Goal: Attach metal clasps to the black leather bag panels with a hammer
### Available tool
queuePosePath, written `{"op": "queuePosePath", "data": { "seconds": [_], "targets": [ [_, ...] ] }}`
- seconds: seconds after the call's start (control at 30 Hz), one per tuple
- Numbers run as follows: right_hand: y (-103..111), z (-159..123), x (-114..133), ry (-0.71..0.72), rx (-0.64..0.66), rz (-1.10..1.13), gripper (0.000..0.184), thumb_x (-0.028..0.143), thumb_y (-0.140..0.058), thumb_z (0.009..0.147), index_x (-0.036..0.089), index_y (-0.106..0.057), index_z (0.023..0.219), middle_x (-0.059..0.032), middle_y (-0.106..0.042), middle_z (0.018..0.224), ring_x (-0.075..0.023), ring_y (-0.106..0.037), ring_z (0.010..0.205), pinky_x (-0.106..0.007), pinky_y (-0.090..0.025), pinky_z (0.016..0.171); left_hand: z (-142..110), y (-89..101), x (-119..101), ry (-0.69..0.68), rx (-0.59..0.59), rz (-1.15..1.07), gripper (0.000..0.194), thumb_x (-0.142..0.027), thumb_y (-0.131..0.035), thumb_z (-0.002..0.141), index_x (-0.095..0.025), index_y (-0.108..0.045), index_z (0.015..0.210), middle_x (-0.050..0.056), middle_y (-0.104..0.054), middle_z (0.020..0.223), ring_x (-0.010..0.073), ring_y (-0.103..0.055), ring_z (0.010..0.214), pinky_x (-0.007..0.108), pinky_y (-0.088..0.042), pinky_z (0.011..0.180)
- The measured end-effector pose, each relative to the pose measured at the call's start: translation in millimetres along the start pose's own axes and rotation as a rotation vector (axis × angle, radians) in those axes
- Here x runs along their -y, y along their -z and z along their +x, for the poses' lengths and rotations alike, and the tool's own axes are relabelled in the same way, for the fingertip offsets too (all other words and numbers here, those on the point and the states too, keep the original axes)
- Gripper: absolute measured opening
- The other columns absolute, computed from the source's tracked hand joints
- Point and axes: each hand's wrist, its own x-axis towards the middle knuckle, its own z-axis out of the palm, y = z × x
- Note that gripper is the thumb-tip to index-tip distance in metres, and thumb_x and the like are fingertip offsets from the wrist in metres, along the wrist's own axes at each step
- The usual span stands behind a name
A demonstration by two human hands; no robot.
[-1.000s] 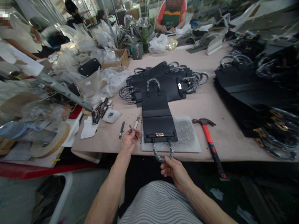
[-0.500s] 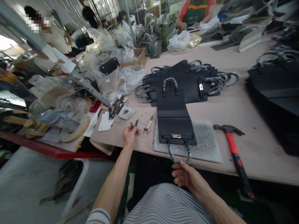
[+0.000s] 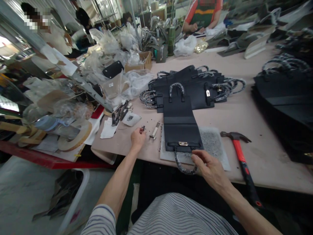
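Note:
A black leather bag panel lies lengthwise on a pale speckled board, with a gold clasp near its front edge. Its plastic-wrapped front handle hangs past the table edge. My right hand is closed at the right side of that handle, thumb and fingers covering part of it. To the left of the panel, my left hand is closed around a small dark metal tool, mostly hidden by the fingers. Between hand and panel lies a metal tool with a pale shaft.
A claw hammer with a red and black handle rests to the right, overhanging the edge. More black bag panels lie behind, and a tall stack stands at right. Plastic bags clutter the left. A co-worker sits opposite.
My right hand has moved up along the handle, from its lower loop to its right side near the panel. My left hand has turned so its tool shows less.

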Motion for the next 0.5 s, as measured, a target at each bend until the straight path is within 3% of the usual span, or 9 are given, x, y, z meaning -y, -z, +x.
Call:
{"op": "queuePosePath", "data": {
  "seconds": [0.07, 0.17, 0.27, 0.4, 0.5],
  "targets": [
    [-1, 18, -4, 0.208, -0.109, -0.191, 0.027, 0.042, -0.057, 0.09, 0.022, -0.069, 0.104, -0.0108, -0.072, 0.103, -0.0279, -0.065, 0.095, -0.042, -0.05, 0.085, -2, -1.6, -9, -0.121, 0.012, 0.266, 0.016, -0.02, -0.066, 0.082, -0.019, -0.071, 0.097, 0.012, -0.076, 0.094, 0.0272, -0.07, 0.094, 0.036, -0.049, 0.084],
    [-5, 37, -10, 0.417, -0.126, -0.404, 0.025, 0.034, -0.056, 0.091, 0.019, -0.068, 0.108, -0.0144, -0.067, 0.119, -0.0306, -0.061, 0.11, -0.047, -0.047, 0.097, -7, -5.6, -21, -0.29, 0.019, 0.464, 0.021, -0.023, -0.057, 0.089, -0.018, -0.071, 0.104, 0.015, -0.074, 0.107, 0.0276, -0.069, 0.096, 0.036, -0.048, 0.083],
    [-12, 48, -15, 0.469, -0.086, -0.518, 0.027, 0.031, -0.058, 0.091, 0.019, -0.066, 0.114, -0.0145, -0.064, 0.127, -0.0312, -0.058, 0.117, -0.048, -0.043, 0.102, -12, -12.7, -29, -0.377, 0.061, 0.505, 0.022, -0.031, -0.056, 0.092, -0.018, -0.073, 0.099, 0.015, -0.074, 0.105, 0.0281, -0.069, 0.096, 0.036, -0.048, 0.083],
    [-21, 54, -21, 0.482, -0.025, -0.583, 0.033, 0.031, -0.061, 0.09, 0.018, -0.064, 0.121, -0.0155, -0.06, 0.133, -0.0329, -0.053, 0.122, -0.05, -0.04, 0.104, -15, -23.7, -37, -0.342, 0.219, 0.554, 0.032, -0.049, -0.065, 0.086, -0.018, -0.073, 0.09, 0.017, -0.075, 0.095, 0.032, -0.07, 0.091, 0.038, -0.049, 0.079],
    [-26, 54, -24, 0.492, -0.026, -0.587, 0.036, 0.031, -0.06, 0.09, 0.018, -0.062, 0.124, -0.0153, -0.056, 0.137, -0.0331, -0.048, 0.128, -0.052, -0.035, 0.109, -12, -29.9, -42, -0.342, 0.279, 0.569, 0.032, -0.048, -0.07, 0.08, -0.017, -0.072, 0.087, 0.02, -0.075, 0.095, 0.0356, -0.07, 0.096, 0.041, -0.05, 0.082]
  ]
}}
